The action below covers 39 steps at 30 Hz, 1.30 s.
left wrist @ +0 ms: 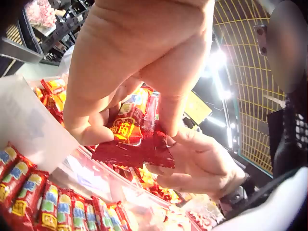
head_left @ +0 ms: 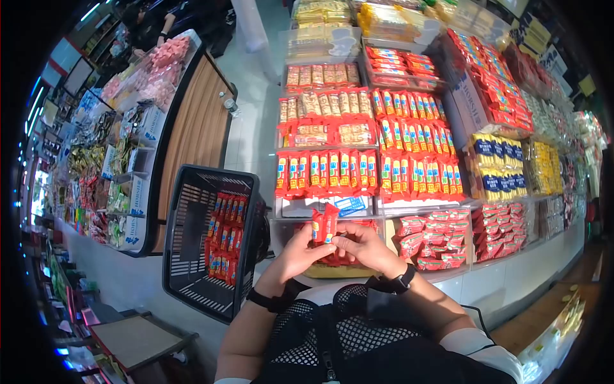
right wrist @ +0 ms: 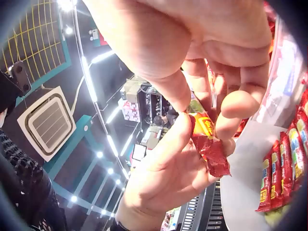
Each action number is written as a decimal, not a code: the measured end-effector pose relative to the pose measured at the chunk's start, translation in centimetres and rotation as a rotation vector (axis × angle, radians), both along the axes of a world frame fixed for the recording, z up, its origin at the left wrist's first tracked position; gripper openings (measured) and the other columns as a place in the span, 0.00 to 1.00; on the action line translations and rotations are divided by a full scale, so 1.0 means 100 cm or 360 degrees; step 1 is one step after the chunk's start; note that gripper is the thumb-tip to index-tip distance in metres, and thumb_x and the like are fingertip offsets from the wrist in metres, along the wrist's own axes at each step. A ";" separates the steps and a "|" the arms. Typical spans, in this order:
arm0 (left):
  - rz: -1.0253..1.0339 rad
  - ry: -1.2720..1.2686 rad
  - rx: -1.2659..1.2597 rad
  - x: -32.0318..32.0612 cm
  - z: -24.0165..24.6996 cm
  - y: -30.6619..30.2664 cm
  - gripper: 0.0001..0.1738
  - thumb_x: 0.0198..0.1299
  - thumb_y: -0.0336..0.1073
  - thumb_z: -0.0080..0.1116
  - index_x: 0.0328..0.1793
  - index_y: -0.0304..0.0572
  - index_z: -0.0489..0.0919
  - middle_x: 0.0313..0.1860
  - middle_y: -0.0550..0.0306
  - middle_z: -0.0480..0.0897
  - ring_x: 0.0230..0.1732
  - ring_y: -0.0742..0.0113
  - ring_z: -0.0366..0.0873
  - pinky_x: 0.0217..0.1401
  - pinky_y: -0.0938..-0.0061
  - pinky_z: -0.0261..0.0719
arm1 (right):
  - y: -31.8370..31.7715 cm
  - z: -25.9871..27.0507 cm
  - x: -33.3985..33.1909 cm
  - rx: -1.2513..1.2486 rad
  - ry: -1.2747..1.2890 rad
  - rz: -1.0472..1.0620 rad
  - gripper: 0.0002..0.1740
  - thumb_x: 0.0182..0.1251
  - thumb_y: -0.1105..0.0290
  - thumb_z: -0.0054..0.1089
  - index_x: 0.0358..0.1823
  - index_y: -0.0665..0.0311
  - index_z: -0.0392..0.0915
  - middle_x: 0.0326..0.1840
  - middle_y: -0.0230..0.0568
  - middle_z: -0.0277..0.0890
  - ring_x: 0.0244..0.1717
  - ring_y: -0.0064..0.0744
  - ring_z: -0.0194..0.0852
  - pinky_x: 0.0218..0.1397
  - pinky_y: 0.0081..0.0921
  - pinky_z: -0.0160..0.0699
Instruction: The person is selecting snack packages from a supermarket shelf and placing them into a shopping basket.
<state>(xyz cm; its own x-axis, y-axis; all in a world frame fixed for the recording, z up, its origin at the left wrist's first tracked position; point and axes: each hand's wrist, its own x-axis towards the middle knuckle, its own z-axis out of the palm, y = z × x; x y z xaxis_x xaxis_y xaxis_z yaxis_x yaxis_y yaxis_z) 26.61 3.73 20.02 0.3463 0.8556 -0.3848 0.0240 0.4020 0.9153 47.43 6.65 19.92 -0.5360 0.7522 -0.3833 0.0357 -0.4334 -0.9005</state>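
Note:
In the head view, both hands meet in front of the chest over red snack packets (head_left: 330, 221) with yellow and blue print. My left hand (head_left: 296, 254) grips them from the left, thumb along the lower end. From the other side, my right hand (head_left: 371, 248) pinches them near their lower end. The left wrist view shows the crimped red wrapper end (left wrist: 132, 156) sticking out below the left fingers. Close up in the right wrist view, a packet (right wrist: 207, 132) lies between the fingers of both hands, its upper part covered by them.
A black shopping basket (head_left: 176, 243) with rows of similar red packets (head_left: 224, 240) stands at the left. Ahead are tiered bins of red packets (head_left: 326, 173), with triangular red packets (head_left: 435, 240) at the right. A wood-sided candy counter (head_left: 195, 128) stands beyond the basket.

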 end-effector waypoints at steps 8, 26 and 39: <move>0.0055 -0.0045 0.0019 0.013 -0.011 0.012 0.20 0.76 0.32 0.51 0.71 0.36 0.71 0.56 0.61 0.81 0.55 0.74 0.79 0.59 0.74 0.78 | 0.012 -0.012 0.029 -0.0054 0.0307 -0.0230 0.15 0.72 0.70 0.66 0.58 0.61 0.79 0.34 0.23 0.79 0.25 0.08 0.64 0.25 0.14 0.63; -0.0140 0.1147 -0.0034 0.024 -0.096 0.011 0.28 0.56 0.41 0.74 0.58 0.34 0.79 0.33 0.57 0.81 0.34 0.67 0.79 0.37 0.70 0.77 | -0.017 -0.058 0.032 0.1425 -0.1028 0.0709 0.32 0.57 0.71 0.63 0.66 0.67 0.71 0.55 0.58 0.75 0.54 0.57 0.78 0.58 0.44 0.80; -0.0052 0.1386 -0.0048 0.039 -0.102 0.011 0.23 0.59 0.37 0.68 0.60 0.38 0.81 0.36 0.52 0.85 0.39 0.58 0.86 0.43 0.66 0.81 | -0.012 -0.077 0.021 0.1428 -0.1048 0.0497 0.20 0.63 0.71 0.56 0.58 0.63 0.75 0.45 0.53 0.76 0.48 0.55 0.80 0.50 0.45 0.81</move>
